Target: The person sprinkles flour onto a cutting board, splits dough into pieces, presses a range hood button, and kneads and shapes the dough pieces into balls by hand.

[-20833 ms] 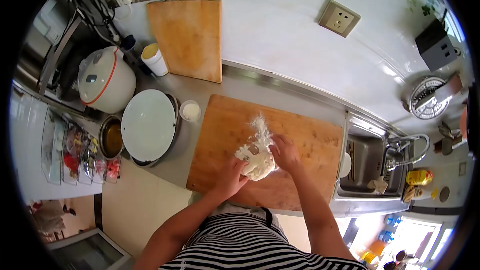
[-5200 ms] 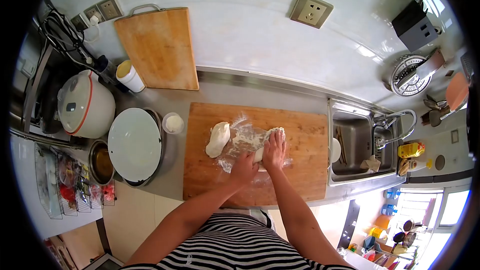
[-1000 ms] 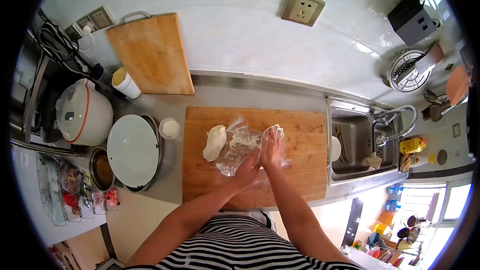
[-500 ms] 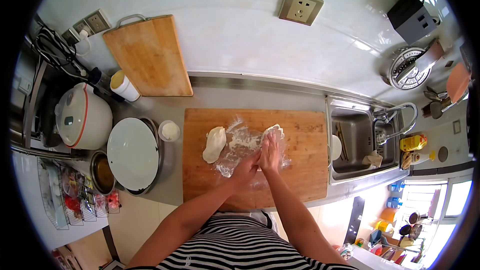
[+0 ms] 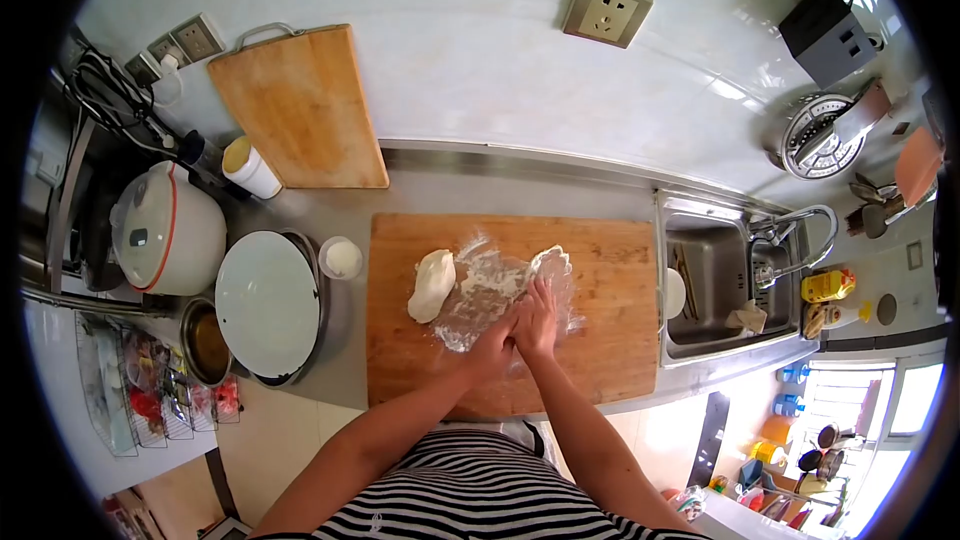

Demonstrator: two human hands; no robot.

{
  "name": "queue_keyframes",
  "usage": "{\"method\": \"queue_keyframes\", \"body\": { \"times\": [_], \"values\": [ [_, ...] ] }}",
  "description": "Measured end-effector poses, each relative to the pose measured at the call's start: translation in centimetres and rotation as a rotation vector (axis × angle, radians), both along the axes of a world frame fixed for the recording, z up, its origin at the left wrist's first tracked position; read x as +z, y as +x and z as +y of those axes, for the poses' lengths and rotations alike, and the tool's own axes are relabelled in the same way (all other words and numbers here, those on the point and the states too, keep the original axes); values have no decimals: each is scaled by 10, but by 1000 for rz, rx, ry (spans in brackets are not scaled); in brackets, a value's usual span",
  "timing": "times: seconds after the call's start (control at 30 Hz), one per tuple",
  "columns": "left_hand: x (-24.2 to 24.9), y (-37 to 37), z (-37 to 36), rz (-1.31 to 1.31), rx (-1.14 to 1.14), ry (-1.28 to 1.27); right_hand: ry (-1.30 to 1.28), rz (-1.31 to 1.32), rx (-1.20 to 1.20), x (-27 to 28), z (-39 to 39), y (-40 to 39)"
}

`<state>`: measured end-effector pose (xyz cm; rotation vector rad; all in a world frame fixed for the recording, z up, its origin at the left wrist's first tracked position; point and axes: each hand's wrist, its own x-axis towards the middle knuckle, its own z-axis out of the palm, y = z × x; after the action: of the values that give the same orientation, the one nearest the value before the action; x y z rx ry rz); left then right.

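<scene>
Right hand of yours lies flat and narrow, fingers together and pointing to 12 o'clock, their tips on the near part of the flattened dough. Your left hand sits against it at about 8 o'clock, its fingers partly hidden; you can't tell from this view whether they close on anything. The dough shows beyond your right fingertips, between 12 and 1 o'clock, its near end covered, so its full long axis can't be read. Your right hand is the nearer one to the part that shows.

At about 10 to 11 o'clock from your left hand is the separate dough lump, apart from both hands, its long axis leaning from 1 to 7 o'clock. Scattered flour lies between the two pieces, on the wooden board. Off the board's left edge, at 10 o'clock from your hands, stands a small cup of white powder.
</scene>
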<state>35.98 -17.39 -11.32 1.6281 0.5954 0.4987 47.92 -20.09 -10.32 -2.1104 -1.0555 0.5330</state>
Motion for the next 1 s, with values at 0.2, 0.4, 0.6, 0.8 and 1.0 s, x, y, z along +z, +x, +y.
{"method": "queue_keyframes", "body": {
  "times": [0.2, 0.4, 0.6, 0.8, 1.0],
  "values": [
    [7, 9, -6, 146, 240, -262, -58, -319, 101, -9, 20, 26],
    [-11, 8, -9, -28, 175, -104, -45, -11, 26, 7, 17, -4],
    [-2, 0, -18, 109, 230, 147, -13, -298, 120, -15, 15, 17],
    [-2, 6, -7, 128, 232, 125, -64, -130, 37, 8, 26, 1],
    [2, -2, -18, 109, 197, 174, -52, -242, 167, -4, 4, 16]
  ]
}}
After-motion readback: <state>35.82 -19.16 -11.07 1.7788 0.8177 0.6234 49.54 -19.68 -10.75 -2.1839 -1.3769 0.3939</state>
